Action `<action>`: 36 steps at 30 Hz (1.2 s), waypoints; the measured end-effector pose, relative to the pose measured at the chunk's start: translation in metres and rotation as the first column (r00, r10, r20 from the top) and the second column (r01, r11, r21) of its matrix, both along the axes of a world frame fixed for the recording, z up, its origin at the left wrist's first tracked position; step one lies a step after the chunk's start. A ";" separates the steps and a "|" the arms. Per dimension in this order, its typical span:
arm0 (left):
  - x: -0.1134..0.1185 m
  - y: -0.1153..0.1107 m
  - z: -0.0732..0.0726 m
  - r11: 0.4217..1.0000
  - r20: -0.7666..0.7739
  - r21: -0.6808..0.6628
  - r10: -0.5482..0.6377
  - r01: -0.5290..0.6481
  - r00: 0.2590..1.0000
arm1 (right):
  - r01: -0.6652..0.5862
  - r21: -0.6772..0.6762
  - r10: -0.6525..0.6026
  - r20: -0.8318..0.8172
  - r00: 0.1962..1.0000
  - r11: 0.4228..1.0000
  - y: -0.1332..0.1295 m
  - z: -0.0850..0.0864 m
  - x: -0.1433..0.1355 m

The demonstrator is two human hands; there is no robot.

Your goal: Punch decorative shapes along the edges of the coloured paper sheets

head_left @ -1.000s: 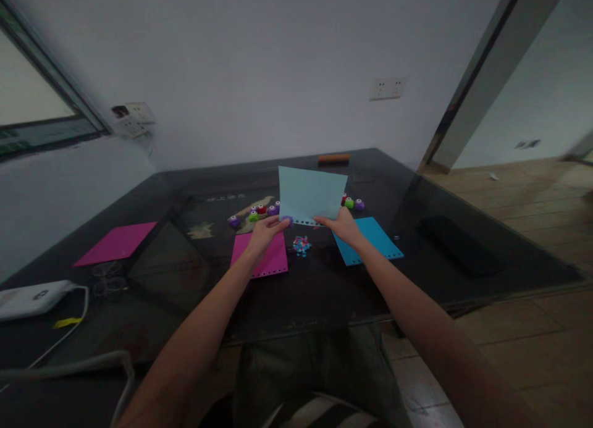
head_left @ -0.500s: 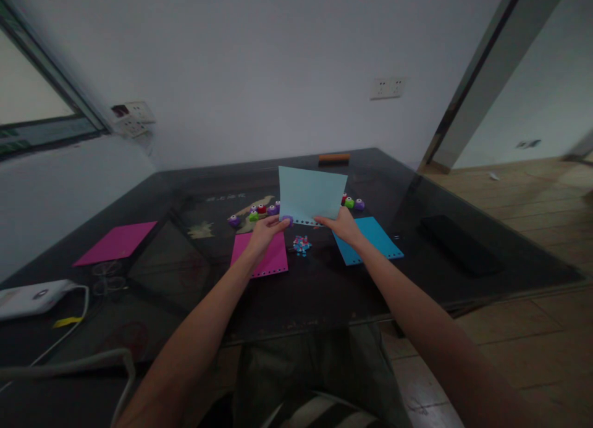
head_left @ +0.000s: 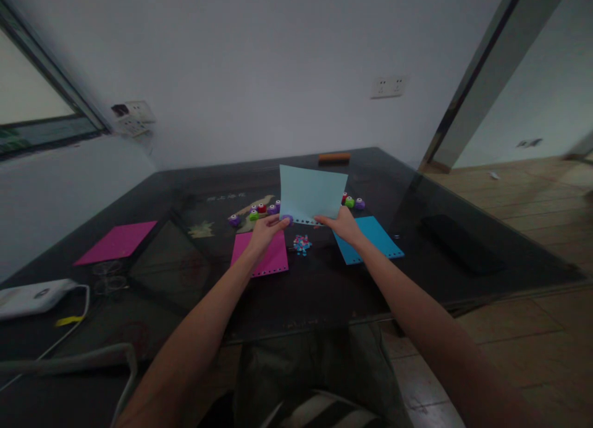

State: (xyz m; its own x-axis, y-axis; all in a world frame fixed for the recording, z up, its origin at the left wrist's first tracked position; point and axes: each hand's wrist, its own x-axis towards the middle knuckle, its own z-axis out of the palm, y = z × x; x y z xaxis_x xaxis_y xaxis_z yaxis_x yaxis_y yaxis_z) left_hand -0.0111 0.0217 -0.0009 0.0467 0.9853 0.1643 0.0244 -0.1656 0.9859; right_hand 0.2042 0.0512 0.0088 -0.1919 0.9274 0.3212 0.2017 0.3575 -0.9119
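A pale blue sheet of paper [head_left: 311, 192] is held up off the table, with a row of small punched shapes along its near edge. My left hand [head_left: 266, 231] is closed on a small purple craft punch [head_left: 288, 218] at the sheet's near left corner. My right hand [head_left: 343, 225] pinches the near right part of the sheet, thumb on top and fingers hidden beneath. Below the sheet lies a small pile of pink and blue punched-out paper bits [head_left: 302, 244]. Under my left wrist is a pink sheet [head_left: 273, 255] with punched holes along its near edge.
A punched blue sheet [head_left: 374, 239] lies under my right forearm. Several colourful craft punches [head_left: 262, 209] stand at the left, more punches [head_left: 349, 202] at the right. Another pink sheet [head_left: 115, 243], a white power strip [head_left: 34, 298], a black case [head_left: 461, 244] and an orange-brown bar [head_left: 334, 158] lie around.
Almost nothing differs. The pale blue sheet has shifted very slightly, and both hands keep the same hold.
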 end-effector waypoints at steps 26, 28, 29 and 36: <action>0.003 -0.002 0.003 1.000 0.016 0.018 0.012 -0.012 1.000 | -0.038 -0.025 0.037 -0.030 0.999 0.999 0.002 -0.004 0.001; 0.003 -0.002 0.002 1.000 0.005 0.008 0.023 -0.023 1.000 | -0.033 -0.030 0.032 -0.030 0.999 0.999 0.002 -0.004 0.001; 0.003 -0.002 0.002 1.000 -0.002 0.003 0.028 -0.028 1.000 | -0.029 -0.027 0.028 -0.025 0.999 0.999 0.003 -0.004 0.002; 0.002 -0.001 -0.001 0.999 -0.012 0.030 -0.010 0.010 1.000 | -0.029 -0.007 0.029 -0.005 1.000 1.000 0.004 -0.004 0.003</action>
